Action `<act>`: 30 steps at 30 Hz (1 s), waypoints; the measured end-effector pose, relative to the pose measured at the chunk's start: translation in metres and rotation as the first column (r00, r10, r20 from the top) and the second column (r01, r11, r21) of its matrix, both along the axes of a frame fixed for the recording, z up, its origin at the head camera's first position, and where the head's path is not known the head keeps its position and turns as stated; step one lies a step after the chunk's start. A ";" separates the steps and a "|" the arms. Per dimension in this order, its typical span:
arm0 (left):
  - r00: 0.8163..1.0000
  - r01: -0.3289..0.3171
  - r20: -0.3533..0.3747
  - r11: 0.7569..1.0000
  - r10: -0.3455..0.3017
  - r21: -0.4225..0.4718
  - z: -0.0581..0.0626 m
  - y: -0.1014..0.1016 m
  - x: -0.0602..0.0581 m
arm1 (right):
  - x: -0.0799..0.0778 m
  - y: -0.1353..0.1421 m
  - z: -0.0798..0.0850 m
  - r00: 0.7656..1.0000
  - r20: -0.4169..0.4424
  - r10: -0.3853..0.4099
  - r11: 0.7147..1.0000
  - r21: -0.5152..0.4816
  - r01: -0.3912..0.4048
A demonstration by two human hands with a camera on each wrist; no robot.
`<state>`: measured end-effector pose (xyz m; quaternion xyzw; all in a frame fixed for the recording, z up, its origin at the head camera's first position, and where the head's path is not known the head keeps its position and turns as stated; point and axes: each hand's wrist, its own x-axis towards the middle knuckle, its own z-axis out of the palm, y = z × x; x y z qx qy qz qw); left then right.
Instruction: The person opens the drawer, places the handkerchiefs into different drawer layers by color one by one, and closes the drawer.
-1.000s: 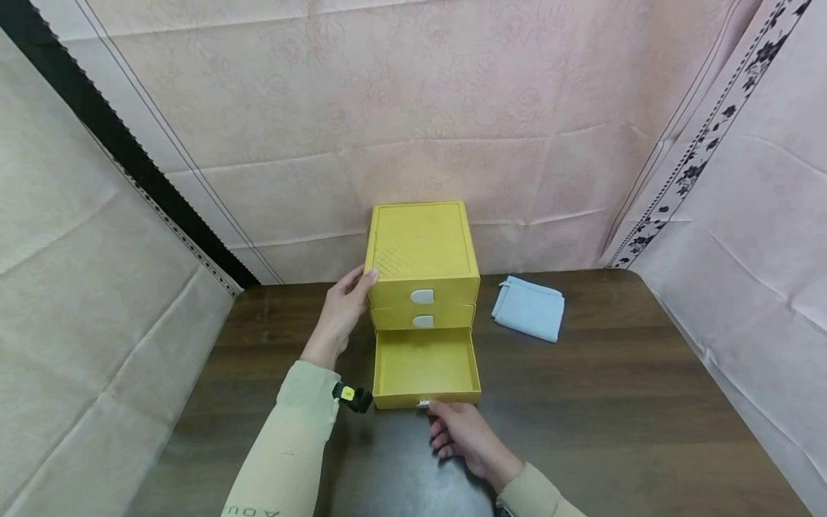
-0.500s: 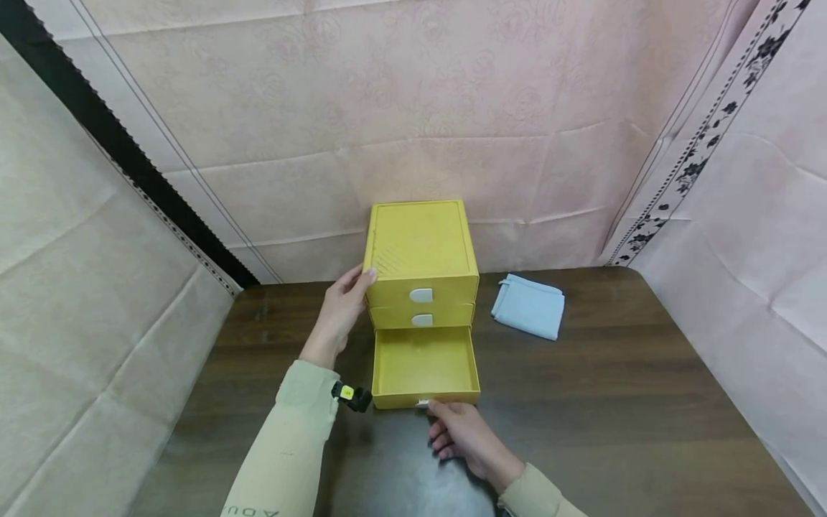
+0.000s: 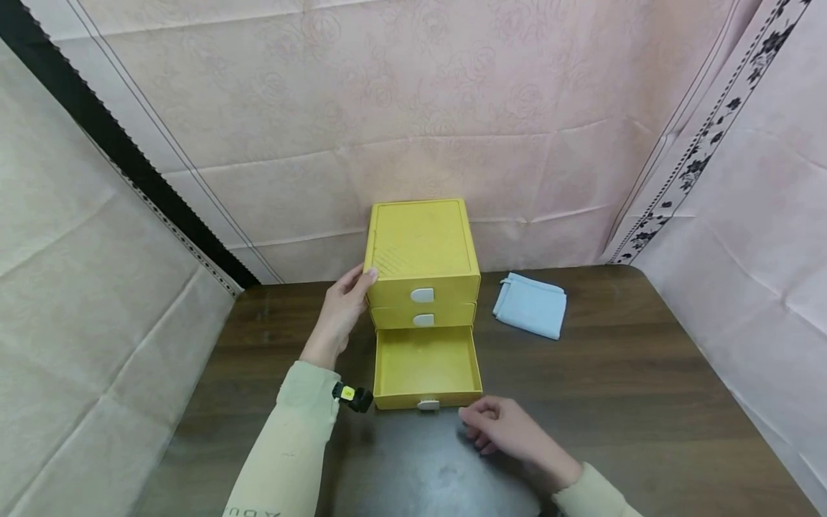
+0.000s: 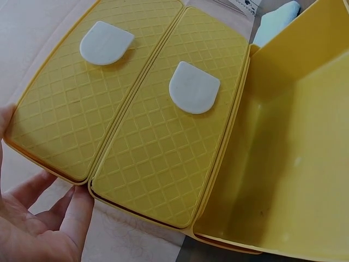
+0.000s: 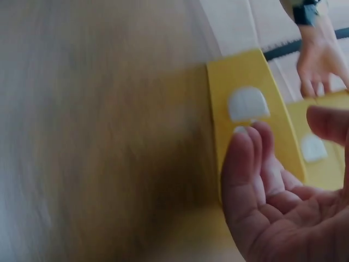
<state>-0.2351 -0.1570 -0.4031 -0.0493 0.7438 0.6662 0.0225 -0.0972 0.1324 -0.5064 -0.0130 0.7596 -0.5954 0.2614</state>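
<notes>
A yellow drawer unit (image 3: 423,240) stands on the table, its bottom drawer (image 3: 428,366) pulled out and nothing visible inside. My left hand (image 3: 341,316) holds the unit's left upper side, thumb at the top front corner and fingers along the side. In the left wrist view, two drawer fronts (image 4: 155,155) with white handles (image 4: 194,87) are closed beside the pulled-out drawer. Just right of the bottom drawer's white handle (image 3: 428,405), my right hand (image 3: 507,429) is loosely bent and holds nothing. The right wrist view is partly blurred.
A folded light blue cloth (image 3: 530,306) lies on the dark wooden table (image 3: 620,402), right of the unit. Pale fabric (image 3: 413,93) hangs behind and on both sides of the table.
My right hand has let go of the bottom drawer's handle and moved to the right. The left hand, the unit and the pulled-out drawer stay in place.
</notes>
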 end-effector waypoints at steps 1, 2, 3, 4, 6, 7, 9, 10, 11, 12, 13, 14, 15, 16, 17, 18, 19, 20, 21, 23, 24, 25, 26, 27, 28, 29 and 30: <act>1.000 -0.001 0.001 1.000 0.001 0.000 0.000 0.000 0.000 | -0.002 0.006 0.003 1.000 -0.014 0.011 1.000 0.028 -0.011; 1.000 -0.002 0.000 1.000 0.002 0.002 0.000 0.000 0.000 | -0.003 0.012 0.006 1.000 -0.027 0.016 0.999 0.050 -0.015; 1.000 -0.002 0.001 1.000 0.002 0.001 0.001 -0.001 0.000 | -0.006 0.018 0.009 0.999 -0.041 0.016 0.997 0.076 -0.013; 1.000 -0.002 0.002 1.000 0.002 0.001 0.001 -0.001 0.000 | -0.009 0.024 0.011 0.999 -0.046 0.007 0.995 0.098 -0.003; 1.000 -0.001 0.002 1.000 0.001 0.004 0.002 -0.001 0.001 | -0.015 0.035 0.014 0.998 -0.056 -0.028 0.991 0.131 0.035; 1.000 -0.001 0.000 1.000 0.001 0.005 0.002 -0.001 0.001 | -0.019 0.041 0.016 0.997 -0.063 -0.051 0.987 0.147 0.060; 1.000 0.000 -0.001 1.000 0.000 0.003 0.003 -0.001 0.000 | -0.026 0.051 0.021 0.992 -0.079 -0.103 0.977 0.181 0.116; 1.000 0.003 -0.005 1.000 -0.003 0.008 0.003 -0.001 0.000 | -0.029 0.056 0.022 0.988 -0.086 -0.125 0.972 0.187 0.140; 1.000 0.004 -0.005 1.000 -0.004 0.006 0.003 0.000 0.000 | -0.033 0.061 0.024 0.985 -0.093 -0.146 0.967 0.196 0.162; 1.000 0.005 -0.003 1.000 -0.005 0.002 0.003 0.000 0.000 | -0.037 0.065 0.026 0.981 -0.102 -0.166 0.961 0.205 0.184; 1.000 0.004 -0.003 1.000 -0.004 -0.001 0.003 0.000 0.000 | -0.040 0.070 0.027 0.977 -0.113 -0.179 0.957 0.211 0.200; 1.000 0.005 0.000 1.000 -0.005 -0.003 0.002 0.000 0.001 | -0.043 0.073 0.028 0.974 -0.127 -0.187 0.953 0.216 0.211; 1.000 0.007 0.001 1.000 -0.007 -0.005 0.002 -0.001 0.001 | -0.047 0.077 0.029 0.971 -0.141 -0.194 0.950 0.219 0.222; 1.000 0.009 0.001 1.000 -0.009 -0.006 0.002 -0.001 0.001 | -0.050 0.080 0.029 0.968 -0.154 -0.200 0.947 0.222 0.231; 1.000 0.009 0.004 1.000 -0.009 -0.010 0.002 -0.001 0.001 | -0.053 0.083 0.028 0.964 -0.170 -0.205 0.942 0.232 0.242; 1.000 0.011 0.003 1.000 -0.011 -0.010 0.002 -0.001 0.001 | -0.056 0.086 0.028 0.960 -0.186 -0.210 0.938 0.238 0.252; 1.000 0.013 0.001 1.000 -0.013 -0.009 0.002 -0.001 0.001 | -0.059 0.088 0.027 0.955 -0.204 -0.217 0.934 0.240 0.264; 1.000 0.015 0.000 1.000 -0.015 -0.008 0.002 -0.001 0.001 | -0.062 0.090 0.027 0.949 -0.219 -0.226 0.929 0.244 0.278; 1.000 0.017 -0.002 1.000 -0.017 -0.007 0.002 -0.001 0.001 | -0.066 0.092 0.025 0.943 -0.231 -0.241 0.923 0.246 0.297; 1.000 0.016 -0.001 1.000 -0.016 -0.006 0.002 -0.001 0.001 | -0.073 0.095 0.023 0.924 -0.246 -0.294 0.907 0.233 0.350; 1.000 0.016 -0.001 1.000 -0.016 -0.006 0.002 -0.001 0.001 | -0.077 0.096 0.022 0.912 -0.247 -0.329 0.899 0.214 0.382; 1.000 0.016 0.000 1.000 -0.016 -0.007 0.002 -0.001 0.001 | -0.081 0.097 0.020 0.896 -0.247 -0.369 0.887 0.193 0.419; 1.000 0.015 0.001 1.000 -0.015 -0.007 0.002 -0.002 0.001 | -0.085 0.098 0.018 0.878 -0.247 -0.410 0.873 0.174 0.456; 1.000 0.015 0.001 1.000 -0.015 -0.007 0.002 -0.002 0.001 | -0.089 0.099 0.017 0.859 -0.245 -0.450 0.856 0.156 0.493; 1.000 0.014 0.001 1.000 -0.014 -0.007 0.002 -0.002 0.001 | -0.094 0.099 0.015 0.839 -0.241 -0.488 0.839 0.134 0.527; 1.000 0.013 0.001 1.000 -0.013 -0.006 0.002 -0.002 0.002 | -0.098 0.100 0.013 0.820 -0.237 -0.521 0.823 0.114 0.556; 1.000 0.014 0.000 1.000 -0.014 -0.004 0.003 -0.001 0.002 | -0.102 0.102 0.011 0.805 -0.233 -0.546 0.808 0.106 0.579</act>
